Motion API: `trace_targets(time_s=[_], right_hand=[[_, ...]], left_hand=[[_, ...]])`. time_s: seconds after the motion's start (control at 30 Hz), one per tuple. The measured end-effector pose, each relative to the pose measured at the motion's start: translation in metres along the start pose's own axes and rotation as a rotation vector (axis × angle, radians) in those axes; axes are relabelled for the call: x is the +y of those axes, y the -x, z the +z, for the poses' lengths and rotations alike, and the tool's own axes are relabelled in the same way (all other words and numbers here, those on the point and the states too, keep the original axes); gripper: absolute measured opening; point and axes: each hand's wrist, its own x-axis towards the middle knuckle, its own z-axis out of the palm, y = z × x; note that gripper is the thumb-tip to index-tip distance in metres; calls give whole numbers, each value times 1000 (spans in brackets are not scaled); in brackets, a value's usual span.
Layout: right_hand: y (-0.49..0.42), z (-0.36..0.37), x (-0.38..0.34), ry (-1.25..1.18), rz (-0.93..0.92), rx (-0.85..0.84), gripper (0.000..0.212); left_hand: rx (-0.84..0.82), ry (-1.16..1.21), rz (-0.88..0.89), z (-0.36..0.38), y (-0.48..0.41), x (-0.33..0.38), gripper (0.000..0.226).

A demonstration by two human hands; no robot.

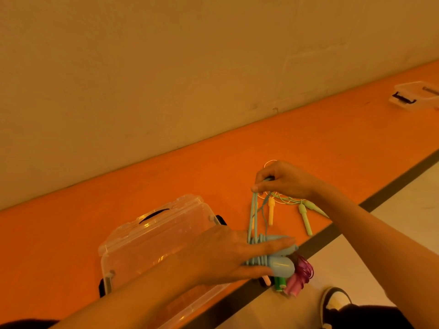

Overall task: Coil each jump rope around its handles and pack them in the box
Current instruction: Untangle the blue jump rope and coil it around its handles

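The left hand (228, 255) clamps the pair of blue handles (281, 265) between its nearly flat fingers and the thumb beneath. It holds them just beyond the near right corner of the clear box (123, 252), which sits open on the orange floor strip (308, 143). Several turns of the blue cord (253, 214) already wrap the handles, and the slack runs up to the right hand (282, 180), which pinches the doubled cord between thumb and curled fingers. To wind well, the right hand should probably keep the cord lightly taut and lay each new turn snug beside the last, while the left hand holds both handles parallel so the bundle does not splay. The last bit of cord likely needs tucking under a turn, or the coil may spring loose in the box. Directly under the right hand lie a yellow jump rope (271, 211) and a green jump rope (305, 218), both uncoiled with their thin cords crossing. The hanging blue slack passes close to them and could snag. A coiled pink rope (301, 275) and a green handle (279, 283) sit just below the left hand, not yet boxed. A second clear box (415, 95) stands well apart along the wall, and a shoe (336, 302) rests on the pale floor nearby.
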Motion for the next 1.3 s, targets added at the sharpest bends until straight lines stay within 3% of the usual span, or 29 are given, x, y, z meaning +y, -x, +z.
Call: trace_targets(time_s=[0.1, 0.27, 0.43, 0.63, 0.87, 1.1, 1.3], right_hand=[[6, -11, 11, -44, 41, -10, 26], [10, -2, 26, -54, 58, 27, 27], [21, -13, 28, -166, 110, 20, 12], [43, -39, 31, -227, 182, 73, 15], [39, -43, 35, -220, 226, 304, 19], [23, -18, 50, -186, 332, 260, 21], [23, -11, 62, -256, 354, 239, 10]], left_hand=[[107, -22, -34, -4, 3, 0, 60], [73, 31, -123, -9, 12, -17, 59], [151, 16, -253, -12, 15, -35, 61], [248, -28, -251, -26, 19, -48, 64], [249, -168, -74, -16, 13, -40, 66], [221, -88, 129, -14, 2, -21, 61], [275, -121, 156, -17, 1, -19, 58]])
